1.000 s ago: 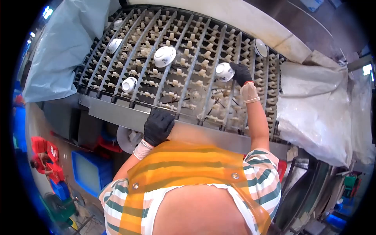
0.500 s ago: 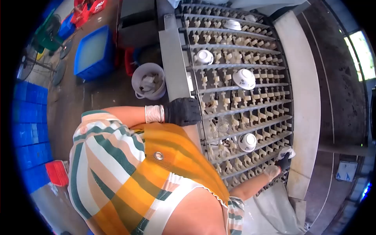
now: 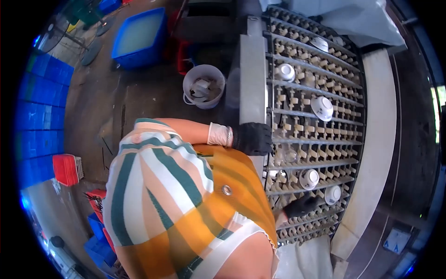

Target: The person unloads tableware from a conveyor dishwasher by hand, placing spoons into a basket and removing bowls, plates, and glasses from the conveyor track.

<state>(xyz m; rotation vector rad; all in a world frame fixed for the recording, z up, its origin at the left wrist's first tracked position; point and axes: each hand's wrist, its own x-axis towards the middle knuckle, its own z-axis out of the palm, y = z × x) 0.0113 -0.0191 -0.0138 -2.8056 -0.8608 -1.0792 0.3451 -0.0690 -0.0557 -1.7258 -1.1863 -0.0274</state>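
My left hand [image 3: 253, 138], in a black glove, rests with curled fingers over the near edge of a rack [image 3: 317, 141] lined with pale pegs and metal bars. Over the rack's lower part reaches my right hand [image 3: 303, 206], also black-gloved, fingers stretched out and nothing seen in them. Just beyond its fingertips sits a white bowl [image 3: 332, 195]. Another bowl [image 3: 309, 179] with a dark pattern lies close above that hand. Farther up are a patterned bowl [image 3: 322, 108], a small bowl [image 3: 285, 72] and a bowl [image 3: 319, 43] near the top.
A white bucket [image 3: 203, 86] with scraps stands on the floor left of the rack. Behind it are a blue tub [image 3: 139, 37] and stacked blue crates [image 3: 44, 116]. Red baskets [image 3: 66, 169] stand at the left. Plastic sheeting [image 3: 304, 259] covers the rack's lower end.
The view has turned and shifted. My right hand has let go of a white bowl at the rack's far side and drawn back toward me. My left hand has stayed at the near edge.
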